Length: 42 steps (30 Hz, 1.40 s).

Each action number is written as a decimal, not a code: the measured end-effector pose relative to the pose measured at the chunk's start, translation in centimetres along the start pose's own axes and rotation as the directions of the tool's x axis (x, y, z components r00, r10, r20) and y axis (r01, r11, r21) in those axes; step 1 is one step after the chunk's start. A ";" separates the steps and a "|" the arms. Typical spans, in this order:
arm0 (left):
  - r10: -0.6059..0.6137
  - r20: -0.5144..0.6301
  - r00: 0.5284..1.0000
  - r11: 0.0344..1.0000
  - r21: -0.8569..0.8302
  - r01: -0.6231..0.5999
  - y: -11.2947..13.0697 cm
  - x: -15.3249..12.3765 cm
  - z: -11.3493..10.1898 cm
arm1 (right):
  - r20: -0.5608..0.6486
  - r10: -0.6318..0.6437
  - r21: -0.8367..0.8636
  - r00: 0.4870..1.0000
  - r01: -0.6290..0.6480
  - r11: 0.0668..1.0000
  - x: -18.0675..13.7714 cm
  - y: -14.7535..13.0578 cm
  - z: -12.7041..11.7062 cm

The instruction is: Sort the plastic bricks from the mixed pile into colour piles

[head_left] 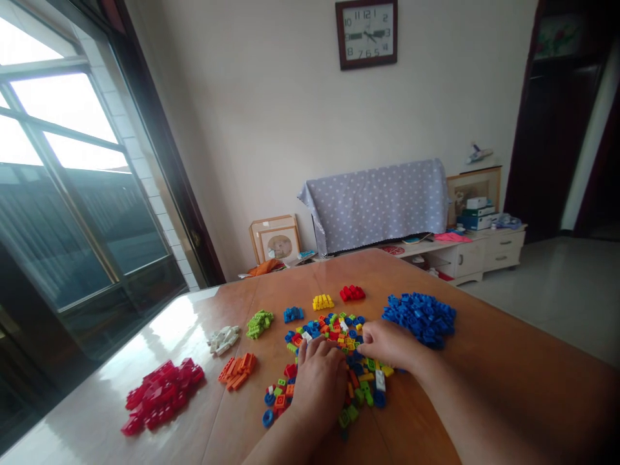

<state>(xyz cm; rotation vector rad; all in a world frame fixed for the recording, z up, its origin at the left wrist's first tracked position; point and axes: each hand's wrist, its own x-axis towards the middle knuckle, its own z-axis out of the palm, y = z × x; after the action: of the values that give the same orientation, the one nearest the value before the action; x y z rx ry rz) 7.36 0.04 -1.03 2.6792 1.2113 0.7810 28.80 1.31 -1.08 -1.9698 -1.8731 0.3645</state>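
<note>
On my feed, the central brick heap (357, 373) lies on the counter (252, 416) under my hands (322, 381), one pile (421, 318) to its right and another pile (162, 395) far left. More piles (260, 324) curve behind it and leftward; past the counter, a cabinet (472, 259) stands before the wall (242, 110)

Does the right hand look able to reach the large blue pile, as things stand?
Probably yes: the right hand is close beside the large blue pile, and nothing visible stands between them.

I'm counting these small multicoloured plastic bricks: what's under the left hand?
Blue, green and orange bricks show on both sides of the bare left hand; whatever lies beneath its palm is covered.
</note>
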 end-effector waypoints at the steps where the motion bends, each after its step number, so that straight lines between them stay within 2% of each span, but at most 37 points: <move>1: 0.003 0.001 1.000 1.000 -0.009 -0.003 0.0 0.0 0.0 | 0.007 -0.015 0.012 1.000 0.015 1.000 0.1 0.1 0.1; 6: 0.013 0.007 1.000 0.999 -0.044 -0.013 -0.2 -0.1 -0.1 | 0.059 -0.066 0.068 0.996 0.062 0.996 0.5 0.9 0.5; 18: -0.001 0.026 1.000 0.997 -0.080 0.003 -0.3 -0.3 -0.2 | 0.086 -0.171 0.169 0.982 0.155 0.973 0.7 1.3 1.3; 25: 0.007 0.022 1.000 0.996 -0.088 -0.006 -0.5 -0.2 -0.1 | 0.107 -0.160 0.161 0.981 0.142 0.977 0.5 1.3 1.2; 31: 0.012 0.004 1.000 0.992 -0.128 -0.012 -0.7 -0.1 -0.2 | 0.054 -0.202 0.233 0.978 0.184 0.955 0.5 0.9 0.9; 37: -0.054 0.008 0.998 0.981 -0.188 0.055 -0.8 0.1 0.1 | 0.073 -0.323 0.441 0.944 0.260 0.859 0.2 -0.3 1.9; 42: -0.163 -0.034 0.986 0.957 -0.247 0.150 -0.9 0.4 0.5 | 0.098 -0.362 0.501 0.927 0.269 0.823 0.1 -0.9 2.5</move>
<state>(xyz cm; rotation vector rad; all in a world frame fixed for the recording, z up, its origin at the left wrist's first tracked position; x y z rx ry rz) 7.16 0.97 -1.54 2.3491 1.2315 0.9171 26.91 1.67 -2.88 -1.3040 -1.9433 0.8489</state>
